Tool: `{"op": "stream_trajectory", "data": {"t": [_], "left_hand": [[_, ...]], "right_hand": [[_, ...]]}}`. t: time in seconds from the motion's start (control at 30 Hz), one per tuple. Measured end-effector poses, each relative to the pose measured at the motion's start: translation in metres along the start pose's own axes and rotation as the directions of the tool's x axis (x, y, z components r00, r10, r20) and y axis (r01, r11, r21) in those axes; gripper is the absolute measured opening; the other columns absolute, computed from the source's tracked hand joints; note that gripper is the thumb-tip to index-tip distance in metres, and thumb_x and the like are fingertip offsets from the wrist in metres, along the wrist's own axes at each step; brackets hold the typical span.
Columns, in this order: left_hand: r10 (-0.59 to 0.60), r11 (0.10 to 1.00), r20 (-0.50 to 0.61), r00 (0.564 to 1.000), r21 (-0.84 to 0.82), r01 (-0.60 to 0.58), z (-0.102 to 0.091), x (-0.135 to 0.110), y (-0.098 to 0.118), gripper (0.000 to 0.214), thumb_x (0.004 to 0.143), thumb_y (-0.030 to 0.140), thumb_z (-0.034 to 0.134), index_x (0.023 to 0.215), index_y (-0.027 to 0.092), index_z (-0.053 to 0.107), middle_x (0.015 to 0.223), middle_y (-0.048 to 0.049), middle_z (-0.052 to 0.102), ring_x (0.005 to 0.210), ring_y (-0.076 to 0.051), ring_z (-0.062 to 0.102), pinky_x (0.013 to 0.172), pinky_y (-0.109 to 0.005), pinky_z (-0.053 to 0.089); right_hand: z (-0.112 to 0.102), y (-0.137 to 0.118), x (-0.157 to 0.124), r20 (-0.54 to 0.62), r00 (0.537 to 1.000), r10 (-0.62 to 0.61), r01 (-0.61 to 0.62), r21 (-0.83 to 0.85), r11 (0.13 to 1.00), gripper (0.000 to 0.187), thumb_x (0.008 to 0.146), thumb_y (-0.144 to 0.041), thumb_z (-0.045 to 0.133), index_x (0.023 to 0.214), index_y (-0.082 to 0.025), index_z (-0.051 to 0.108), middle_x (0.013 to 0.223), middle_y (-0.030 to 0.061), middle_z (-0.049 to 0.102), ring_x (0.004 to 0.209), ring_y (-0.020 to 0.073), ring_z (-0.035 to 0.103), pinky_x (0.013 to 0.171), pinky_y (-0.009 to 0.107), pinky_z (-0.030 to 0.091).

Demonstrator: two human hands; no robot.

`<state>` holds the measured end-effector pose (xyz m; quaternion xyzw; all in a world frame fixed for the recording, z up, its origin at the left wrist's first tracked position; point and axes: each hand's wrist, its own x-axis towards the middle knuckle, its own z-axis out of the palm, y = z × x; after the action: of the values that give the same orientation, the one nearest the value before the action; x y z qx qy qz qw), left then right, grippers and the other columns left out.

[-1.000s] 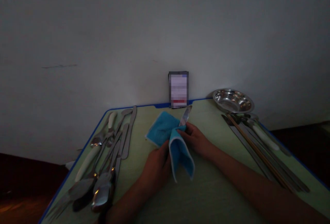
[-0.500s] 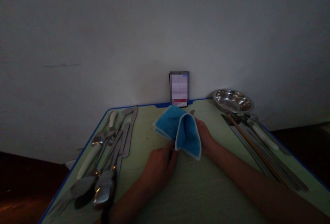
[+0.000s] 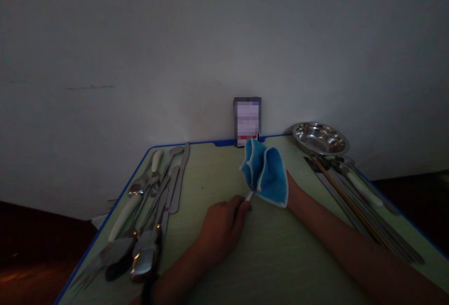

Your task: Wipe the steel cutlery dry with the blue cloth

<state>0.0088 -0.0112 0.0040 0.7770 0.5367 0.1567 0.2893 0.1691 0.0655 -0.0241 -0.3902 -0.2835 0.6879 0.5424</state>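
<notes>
My left hand [image 3: 220, 228] is closed around the handle end of a metal knife [image 3: 248, 196], of which only a short bright stretch shows. A blue cloth with white edging [image 3: 266, 174] is folded over the rest of the knife and bunched up. My right hand [image 3: 293, 190] is behind the cloth, gripping it; its fingers are hidden. Both hands are over the middle of a pale green table [image 3: 280, 258].
Several spoons, forks and knives [image 3: 147, 211] lie along the table's left side. A steel bowl [image 3: 320, 137] sits at the back right, with chopsticks and more cutlery [image 3: 354, 197] in front of it. A phone [image 3: 247, 121] leans against the wall.
The cloth slid from the knife's handle end up along the blade and to the right, now covering the tip. My left hand stayed on the handle end.
</notes>
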Motion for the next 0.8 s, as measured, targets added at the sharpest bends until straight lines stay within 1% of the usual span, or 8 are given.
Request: {"op": "stream_trajectory", "data": {"t": [0.07, 0.1, 0.17, 0.23, 0.37, 0.57, 0.67, 0.8], "left_hand": [[-0.017, 0.999, -0.017, 1.000, -0.036, 0.017, 0.001, 0.000, -0.001, 0.034, 0.091, 0.032, 0.027, 0.088, 0.017, 0.058, 0.062, -0.0013, 0.060, 0.059, -0.016, 0.058, 0.056, -0.024, 0.039], [-0.026, 0.998, -0.025, 0.999, -0.051, 0.025, 0.001, 0.000, -0.002, 0.034, 0.091, 0.031, 0.027, 0.087, 0.017, 0.057, 0.061, -0.0012, 0.059, 0.057, -0.016, 0.057, 0.055, -0.024, 0.038], [-0.036, 0.997, -0.043, 0.998, -0.072, 0.033, 0.001, 0.001, -0.004, 0.031, 0.090, 0.029, 0.029, 0.085, 0.016, 0.056, 0.063, -0.0016, 0.059, 0.057, -0.016, 0.056, 0.054, -0.024, 0.038], [-0.034, 0.995, -0.048, 0.998, -0.093, 0.029, 0.000, 0.002, -0.005, 0.028, 0.089, 0.027, 0.029, 0.084, 0.016, 0.055, 0.064, -0.0018, 0.059, 0.057, -0.015, 0.056, 0.055, -0.024, 0.038], [-0.049, 0.990, -0.056, 0.997, -0.137, 0.041, -0.002, 0.003, -0.003, 0.033, 0.091, 0.031, 0.027, 0.081, 0.016, 0.054, 0.060, -0.0010, 0.057, 0.055, -0.015, 0.055, 0.053, -0.023, 0.037], [-0.046, 0.997, -0.061, 0.997, -0.072, 0.042, -0.002, 0.002, 0.000, 0.034, 0.091, 0.033, 0.028, 0.083, 0.017, 0.057, 0.061, -0.0007, 0.060, 0.056, -0.015, 0.057, 0.054, -0.023, 0.037], [-0.007, 1.000, -0.050, 0.999, -0.023, 0.006, -0.001, 0.001, 0.000, 0.033, 0.091, 0.032, 0.029, 0.082, 0.018, 0.057, 0.066, -0.0011, 0.062, 0.061, -0.016, 0.059, 0.057, -0.024, 0.038], [0.002, 1.000, -0.025, 1.000, 0.019, -0.002, -0.001, 0.000, 0.001, 0.032, 0.091, 0.030, 0.028, 0.085, 0.018, 0.057, 0.072, -0.0027, 0.065, 0.066, -0.017, 0.061, 0.060, -0.025, 0.040]], "right_hand": [[0.004, -0.002, -0.006, 0.070, 0.993, 0.090, -0.093, 0.037, 0.995, 0.029, 0.071, -0.044, 0.061, 0.083, -0.018, 0.062, 0.070, 0.0013, 0.068, 0.064, 0.0149, 0.063, 0.063, 0.028, 0.051], [0.006, -0.002, -0.009, 0.097, 0.990, 0.106, -0.110, 0.040, 0.993, 0.028, 0.068, -0.041, 0.065, 0.084, -0.018, 0.062, 0.068, 0.0002, 0.068, 0.062, 0.0140, 0.063, 0.063, 0.027, 0.051], [0.010, -0.002, -0.013, 0.125, 0.987, 0.096, -0.100, 0.021, 0.995, 0.027, 0.065, -0.035, 0.070, 0.085, -0.018, 0.062, 0.067, -0.0010, 0.067, 0.059, 0.0134, 0.062, 0.062, 0.027, 0.052], [0.013, -0.002, -0.015, 0.128, 0.987, 0.099, -0.101, 0.014, 0.995, 0.026, 0.065, -0.032, 0.070, 0.086, -0.018, 0.062, 0.069, -0.0008, 0.067, 0.061, 0.0138, 0.063, 0.065, 0.028, 0.052], [0.015, -0.002, -0.013, 0.002, 0.995, 0.101, -0.101, 0.061, 0.993, 0.025, 0.071, -0.037, 0.064, 0.088, -0.018, 0.061, 0.070, 0.0004, 0.067, 0.064, 0.0151, 0.063, 0.068, 0.030, 0.052], [0.014, -0.001, -0.007, -0.190, 0.982, 0.020, 0.006, 0.136, 0.991, 0.026, 0.073, -0.038, 0.062, 0.093, -0.021, 0.058, 0.071, -0.0014, 0.067, 0.069, 0.0160, 0.063, 0.068, 0.030, 0.051], [0.014, 0.000, -0.006, -0.209, 0.978, -0.030, 0.048, 0.083, 0.995, 0.027, 0.071, -0.041, 0.063, 0.089, -0.021, 0.058, 0.068, -0.0027, 0.066, 0.070, 0.0161, 0.063, 0.067, 0.030, 0.050], [0.014, 0.000, -0.008, -0.170, 0.983, -0.064, 0.066, 0.003, 0.998, 0.029, 0.068, -0.046, 0.064, 0.080, -0.020, 0.058, 0.065, -0.0024, 0.065, 0.069, 0.0166, 0.063, 0.065, 0.029, 0.050]]}}
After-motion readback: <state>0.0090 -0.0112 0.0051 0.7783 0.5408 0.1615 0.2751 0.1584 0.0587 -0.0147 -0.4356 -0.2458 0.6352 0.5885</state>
